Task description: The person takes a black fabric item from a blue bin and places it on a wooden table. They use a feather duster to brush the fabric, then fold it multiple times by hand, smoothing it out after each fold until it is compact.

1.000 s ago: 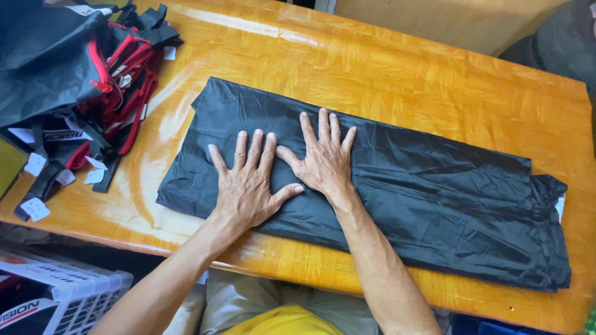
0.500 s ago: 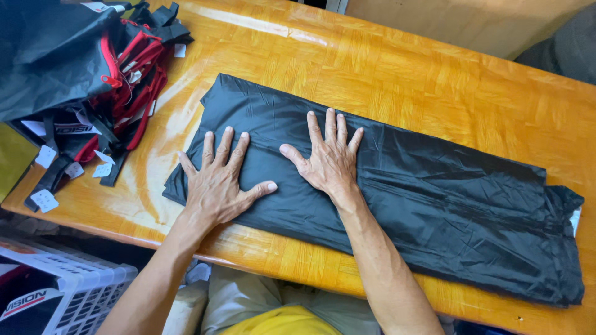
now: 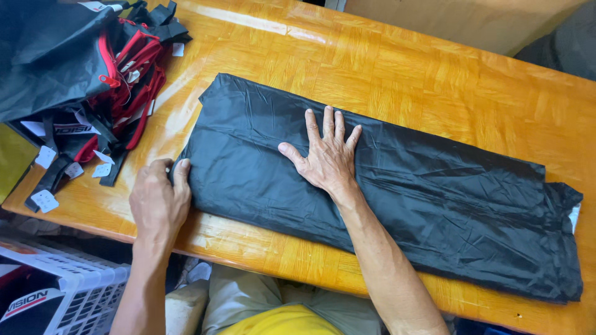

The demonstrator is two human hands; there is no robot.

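Note:
A long folded black fabric piece lies flat across the wooden table, running from upper left to lower right. My right hand rests palm down on its middle, fingers spread. My left hand is at the fabric's near left corner, fingers curled around the edge there.
A heap of black and red straps and bags with white tags sits on the table's left end. A white plastic crate stands on the floor below the left edge. A yellow object shows at the far left.
My left hand slid left off the top of the fabric to its near left corner and closed on the edge. My right hand stayed pressed on the middle.

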